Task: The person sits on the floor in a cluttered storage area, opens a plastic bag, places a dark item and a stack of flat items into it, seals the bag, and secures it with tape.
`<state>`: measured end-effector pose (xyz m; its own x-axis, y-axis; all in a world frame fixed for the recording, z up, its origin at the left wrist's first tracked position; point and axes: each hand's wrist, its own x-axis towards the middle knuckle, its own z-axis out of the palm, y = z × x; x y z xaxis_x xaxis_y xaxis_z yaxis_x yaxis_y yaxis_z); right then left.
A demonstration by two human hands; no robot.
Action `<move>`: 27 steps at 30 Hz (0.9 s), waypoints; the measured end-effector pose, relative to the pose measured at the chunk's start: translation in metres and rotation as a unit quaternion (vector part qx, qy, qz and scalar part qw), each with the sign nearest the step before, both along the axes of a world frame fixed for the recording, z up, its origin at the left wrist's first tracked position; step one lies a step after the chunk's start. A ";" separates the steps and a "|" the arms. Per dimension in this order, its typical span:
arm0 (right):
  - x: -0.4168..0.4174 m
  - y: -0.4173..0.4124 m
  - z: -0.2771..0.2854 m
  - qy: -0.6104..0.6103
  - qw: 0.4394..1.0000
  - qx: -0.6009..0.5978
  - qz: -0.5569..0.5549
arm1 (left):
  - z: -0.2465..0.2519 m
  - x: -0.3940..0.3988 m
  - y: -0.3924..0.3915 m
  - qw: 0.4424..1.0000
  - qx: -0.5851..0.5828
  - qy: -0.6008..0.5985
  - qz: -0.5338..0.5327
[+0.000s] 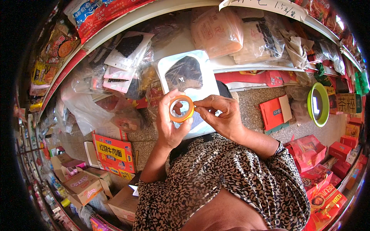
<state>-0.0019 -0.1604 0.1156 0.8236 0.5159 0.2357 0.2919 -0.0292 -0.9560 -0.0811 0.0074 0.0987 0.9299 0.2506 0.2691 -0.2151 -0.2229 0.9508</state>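
Note:
My left hand (170,124) holds a roll of orange-yellow adhesive tape (189,111) upright, its round opening facing the camera. At the roll's right edge, the thumb and forefinger of my right hand (221,115) pinch together; whether they grip the tape's end is too small to tell. Beneath both hands, a clear plastic packet (164,65) with a white card and a dark folded fabric item lies over my lap. Part of that packet is hidden by the hands.
Ahead runs a white shelf edge (257,69) with bagged goods. More packets (127,55) lie at the left. Cardboard boxes (83,184) stand on the floor at lower left. To the right are a red paper bag (270,115) and a green-rimmed basin (326,115).

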 end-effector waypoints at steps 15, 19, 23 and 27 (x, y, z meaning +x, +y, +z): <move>0.001 -0.005 -0.007 -0.032 0.999 -0.029 -0.016 | -0.002 0.006 -0.003 0.968 0.234 -0.092 0.006; -0.003 0.000 -0.018 0.100 0.995 -0.026 -0.015 | -0.005 0.011 -0.003 0.950 0.280 -0.134 0.026; 0.003 0.002 -0.029 0.265 0.961 0.058 0.057 | -0.010 0.006 -0.004 0.988 0.139 -0.061 0.006; 0.008 0.000 -0.022 0.281 0.953 0.089 0.075 | -0.016 0.005 -0.001 0.994 -0.103 0.021 -0.038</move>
